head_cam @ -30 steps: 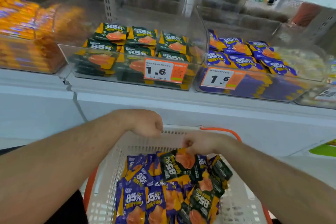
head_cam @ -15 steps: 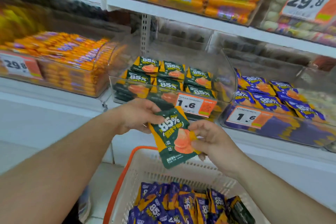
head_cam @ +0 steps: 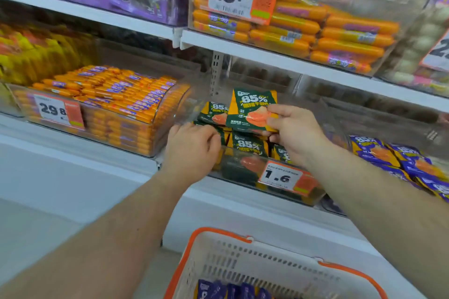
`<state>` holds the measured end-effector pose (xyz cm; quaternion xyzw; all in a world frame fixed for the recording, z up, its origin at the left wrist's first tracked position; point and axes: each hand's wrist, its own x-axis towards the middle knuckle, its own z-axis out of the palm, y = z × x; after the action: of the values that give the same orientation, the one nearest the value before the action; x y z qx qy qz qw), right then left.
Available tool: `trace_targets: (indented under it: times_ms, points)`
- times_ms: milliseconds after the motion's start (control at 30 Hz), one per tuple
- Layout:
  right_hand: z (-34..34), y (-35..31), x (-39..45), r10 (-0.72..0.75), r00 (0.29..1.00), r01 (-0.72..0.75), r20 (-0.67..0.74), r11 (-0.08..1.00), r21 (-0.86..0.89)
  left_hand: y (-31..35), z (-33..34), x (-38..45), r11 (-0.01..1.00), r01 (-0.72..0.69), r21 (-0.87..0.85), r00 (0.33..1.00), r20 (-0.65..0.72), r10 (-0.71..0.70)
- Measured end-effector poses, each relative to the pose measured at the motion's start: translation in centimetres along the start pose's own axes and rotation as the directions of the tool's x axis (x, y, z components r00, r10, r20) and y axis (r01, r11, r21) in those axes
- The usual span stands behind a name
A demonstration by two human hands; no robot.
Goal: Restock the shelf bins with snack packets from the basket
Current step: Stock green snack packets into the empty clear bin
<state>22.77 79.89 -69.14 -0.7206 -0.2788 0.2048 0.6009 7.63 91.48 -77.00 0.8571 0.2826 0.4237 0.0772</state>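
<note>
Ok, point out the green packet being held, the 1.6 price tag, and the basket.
green packet (head_cam: 252, 107), head view, upper printed front.
1.6 price tag (head_cam: 279, 176), head view, on the digits.
basket (head_cam: 218, 232), head view, orange rim.

Glossy green packet (head_cam: 251, 110), clear plastic bin (head_cam: 245, 177), seemingly matt plastic basket (head_cam: 243, 260).

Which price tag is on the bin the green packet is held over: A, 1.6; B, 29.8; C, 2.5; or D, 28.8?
A: the right hand holds the green packet above the clear bin of matching green packets, whose tag reads 1.6.
</note>
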Motion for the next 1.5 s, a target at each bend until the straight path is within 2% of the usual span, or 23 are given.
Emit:
trace_targets:
  times_ms: [300, 367, 400, 467, 500, 600, 700, 867, 933, 1033, 1167, 1233, 1300, 1333, 1433, 1500]
  points:
    - [8.6, 2.1, 10.5, 0.151, 0.988, -0.153, -0.023, 0.980, -0.124, 0.8, 1.3, 0.1, 0.993, 0.089, 0.077, 0.993, -0.089, -0.082]
    - [9.5, 2.7, 11.7, 0.107, 0.994, -0.103, 0.001, 0.956, -0.274, 1.1, 1.2, 0.2, 0.991, 0.106, 0.081, 0.991, -0.086, -0.099]
    - [9.8, 3.1, 12.3, 0.064, 0.998, -0.047, 0.026, 0.902, -0.429, 1.2, 1.2, 0.3, 0.990, 0.116, 0.085, 0.990, -0.087, -0.109]
    - [10.3, 3.2, 12.7, 0.002, 0.997, 0.054, 0.076, 0.687, -0.725, 1.2, 1.4, 0.3, 0.987, 0.127, 0.099, 0.989, -0.088, -0.119]
    - [10.6, 3.2, 12.7, -0.003, 0.995, 0.082, 0.099, 0.588, -0.804, 1.2, 1.5, 0.2, 0.986, 0.132, 0.106, 0.989, -0.085, -0.124]
    - [11.6, 3.7, 13.1, 0.020, 0.987, 0.140, 0.160, 0.384, -0.913, 1.3, 1.6, 0.3, 0.984, 0.138, 0.108, 0.986, -0.105, -0.127]
    - [11.9, 4.3, 13.4, 0.054, 0.984, 0.151, 0.172, 0.277, -0.949, 1.3, 1.5, 0.3, 0.985, 0.140, 0.104, 0.986, -0.109, -0.128]
    - [11.7, 4.5, 13.4, 0.024, 0.989, 0.140, 0.148, 0.205, -0.969, 1.2, 1.3, 0.2, 0.987, 0.115, 0.111, 0.992, -0.069, -0.108]
    - [11.7, 4.4, 13.4, 0.046, 0.985, 0.155, 0.168, 0.208, -0.966, 1.4, 0.8, 0.4, 0.986, 0.127, 0.110, 0.992, -0.035, -0.124]
    - [10.8, 3.9, 12.8, 0.065, 0.983, 0.146, 0.171, 0.287, -0.947, 2.1, 0.2, 0.9, 0.981, 0.176, 0.086, 0.976, 0.117, -0.185]
    - [8.3, 1.9, 9.0, -0.126, 0.985, 0.167, 0.117, 0.535, -0.828, 3.4, -0.3, 0.8, 0.983, 0.182, 0.038, 0.972, 0.142, -0.186]
    - [6.6, 1.2, 5.5, -0.309, 0.950, 0.258, 0.055, 0.669, -0.697, 4.8, -0.5, 0.3, 0.992, 0.125, -0.023, 0.987, 0.103, -0.122]
    - [4.2, 1.2, 1.5, -0.504, 0.863, 0.393, -0.030, 0.708, -0.587, 6.6, -0.3, -0.6, 0.992, 0.047, -0.114, 0.997, 0.059, -0.040]
    - [2.9, 1.7, -0.3, -0.555, 0.828, 0.432, -0.086, 0.727, -0.533, 7.7, -0.2, -1.3, 0.986, 0.010, -0.166, 0.998, 0.068, 0.001]
    - [-0.8, 4.2, -4.7, -0.578, 0.785, 0.473, -0.221, 0.791, -0.387, 10.6, 0.7, -3.7, 0.960, -0.164, -0.228, 0.981, 0.066, 0.183]
    - [-3.0, 6.8, -6.6, -0.535, 0.803, 0.448, -0.260, 0.832, -0.327, 11.9, 1.7, -5.6, 0.932, -0.273, -0.237, 0.944, 0.123, 0.308]
